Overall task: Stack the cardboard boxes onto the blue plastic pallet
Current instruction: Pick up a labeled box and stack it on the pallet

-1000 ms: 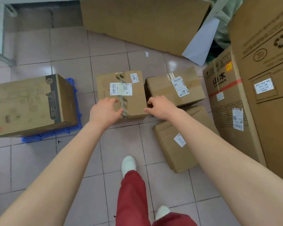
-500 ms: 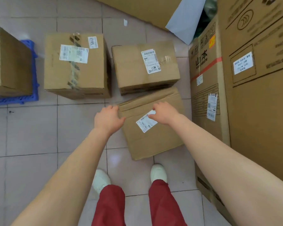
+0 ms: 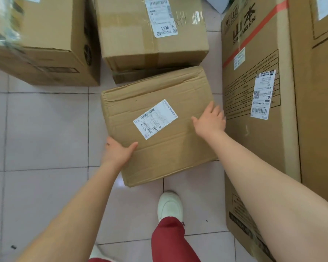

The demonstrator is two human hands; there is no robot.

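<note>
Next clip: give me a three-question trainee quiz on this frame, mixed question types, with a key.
1. True or false: the left hand and right hand both touch the nearest box.
2. Which is visible in this frame? A) the blue pallet B) a white shoe C) a trolley
3. Fill in: the tall box standing right of the nearest box bears a ___ diagonal stripe.

Key: 1 true; 2 B; 3 red.
</note>
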